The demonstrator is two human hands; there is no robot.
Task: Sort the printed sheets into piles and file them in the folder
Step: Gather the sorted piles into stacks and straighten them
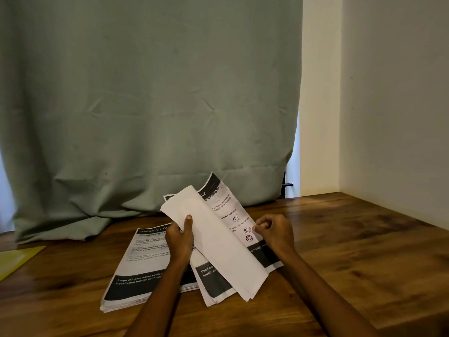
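A stack of printed sheets with black header and footer bands lies flat on the wooden table. My left hand grips a bundle of sheets raised over the table, thumb on the blank white back of the front sheets. Behind them a printed sheet with round icons curls up. My right hand pinches that sheet's right edge. A yellow folder lies at the table's left edge, only partly in view.
A grey-green curtain hangs behind the table and bunches on its far edge. A white wall bounds the table on the right. Bare wood shows right of my hands and along the front edge.
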